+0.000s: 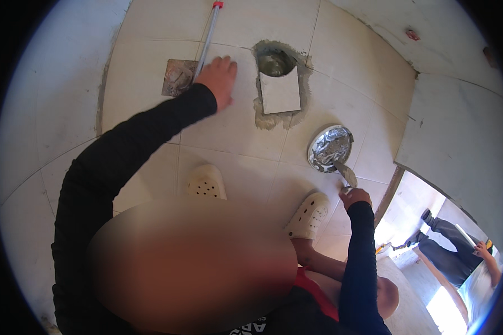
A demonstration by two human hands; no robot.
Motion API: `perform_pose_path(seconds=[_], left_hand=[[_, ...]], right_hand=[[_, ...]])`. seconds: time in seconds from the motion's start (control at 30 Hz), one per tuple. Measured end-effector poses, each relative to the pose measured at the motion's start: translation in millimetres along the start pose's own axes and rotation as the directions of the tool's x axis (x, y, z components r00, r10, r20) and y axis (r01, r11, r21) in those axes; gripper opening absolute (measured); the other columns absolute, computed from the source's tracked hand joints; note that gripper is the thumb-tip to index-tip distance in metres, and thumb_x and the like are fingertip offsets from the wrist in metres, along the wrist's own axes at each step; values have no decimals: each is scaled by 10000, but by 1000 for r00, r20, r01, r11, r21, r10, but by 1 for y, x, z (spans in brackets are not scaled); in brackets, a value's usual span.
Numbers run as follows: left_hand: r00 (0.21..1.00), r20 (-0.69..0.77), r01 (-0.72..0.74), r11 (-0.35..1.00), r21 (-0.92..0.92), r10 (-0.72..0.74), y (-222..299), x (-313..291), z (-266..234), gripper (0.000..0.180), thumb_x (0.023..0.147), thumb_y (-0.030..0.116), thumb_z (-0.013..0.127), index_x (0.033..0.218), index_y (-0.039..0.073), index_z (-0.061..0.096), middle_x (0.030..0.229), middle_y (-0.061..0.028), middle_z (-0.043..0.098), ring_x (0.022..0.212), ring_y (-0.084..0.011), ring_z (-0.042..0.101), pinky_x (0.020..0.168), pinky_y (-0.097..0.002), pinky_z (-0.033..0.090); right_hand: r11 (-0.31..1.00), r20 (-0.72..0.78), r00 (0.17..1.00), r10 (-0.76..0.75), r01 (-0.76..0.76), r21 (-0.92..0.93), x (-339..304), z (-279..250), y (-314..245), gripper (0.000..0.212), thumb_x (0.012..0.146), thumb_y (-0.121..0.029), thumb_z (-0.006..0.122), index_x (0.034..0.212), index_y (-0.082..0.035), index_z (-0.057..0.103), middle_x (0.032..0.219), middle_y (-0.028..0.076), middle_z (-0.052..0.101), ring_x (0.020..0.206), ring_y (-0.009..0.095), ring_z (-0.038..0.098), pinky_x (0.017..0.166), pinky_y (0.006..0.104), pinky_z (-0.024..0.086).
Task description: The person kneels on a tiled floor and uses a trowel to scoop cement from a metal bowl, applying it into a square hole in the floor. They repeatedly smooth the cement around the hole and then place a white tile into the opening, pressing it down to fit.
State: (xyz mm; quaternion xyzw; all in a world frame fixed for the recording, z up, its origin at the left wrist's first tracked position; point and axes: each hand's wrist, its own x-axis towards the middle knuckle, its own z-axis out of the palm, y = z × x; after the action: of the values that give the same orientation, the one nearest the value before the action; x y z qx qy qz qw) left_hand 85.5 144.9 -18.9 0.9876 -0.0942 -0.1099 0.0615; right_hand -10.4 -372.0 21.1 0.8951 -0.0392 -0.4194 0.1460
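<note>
My right hand is closed around the handle of a small trowel, whose mortar-smeared blade reaches to the rim of a round shallow container of wet grey mortar. Over the tiled floor to the left, my left hand has its fingers apart and holds nothing that I can see. It is beside a slim silver bar with a red end cap. Ahead, a cut piece of pale tile partly covers a round hole in the floor, with rough grey mortar around both.
A brownish square plate lies under the bar's near end. My feet wear cream clogs on the pale floor tiles. Walls rise at left and right. Beyond a doorway at lower right is another person in dark trousers, holding a pale long object.
</note>
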Motion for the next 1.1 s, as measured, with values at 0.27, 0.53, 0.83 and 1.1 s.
perform_pose_path(seconds=[0.27, 0.53, 0.83, 1.1], left_hand=[[990, 132, -69, 980, 186, 44, 27, -13, 27, 1107, 635, 377, 948, 1456, -112, 389, 1487, -291, 406, 1374, -406, 424, 1139, -461, 387], [996, 60, -79, 985, 154, 71, 21, -18, 32, 1115, 611, 384, 956, 1451, -105, 409, 1483, -258, 425, 1368, -367, 439, 1135, -472, 375], [998, 59, -44, 970, 238, 31, 28, -16, 34, 1094, 618, 413, 942, 1444, -98, 439, 1498, -264, 436, 1357, -357, 457, 1128, -474, 374], [999, 1, -51, 939, 339, 54, 29, -11, 47, 879, 736, 359, 799, 1410, -117, 496, 1475, -289, 463, 1311, -376, 481, 1099, -477, 387]], right_hand=[[560, -558, 721, -412, 683, 469, -26, -31, -165, 351, 963, -222, 685, 1272, -58, 652, 1083, 151, 690, 896, 301, 706, 775, 401, 589], [716, -697, 397, -597, 655, -241, 50, -98, -250, 602, 820, -127, 712, 1409, -174, 596, 1406, 120, 564, 1299, 329, 516, 1080, 467, 442], [736, -556, 484, -676, 408, -540, 88, -136, -309, 634, 973, -144, 509, 1582, -288, 408, 1657, 148, 324, 1529, 357, 305, 1218, 625, 216], [736, -524, 518, -676, 447, -508, 79, -110, -293, 615, 956, -155, 540, 1547, -308, 468, 1667, 149, 304, 1534, 375, 286, 1221, 633, 197]])
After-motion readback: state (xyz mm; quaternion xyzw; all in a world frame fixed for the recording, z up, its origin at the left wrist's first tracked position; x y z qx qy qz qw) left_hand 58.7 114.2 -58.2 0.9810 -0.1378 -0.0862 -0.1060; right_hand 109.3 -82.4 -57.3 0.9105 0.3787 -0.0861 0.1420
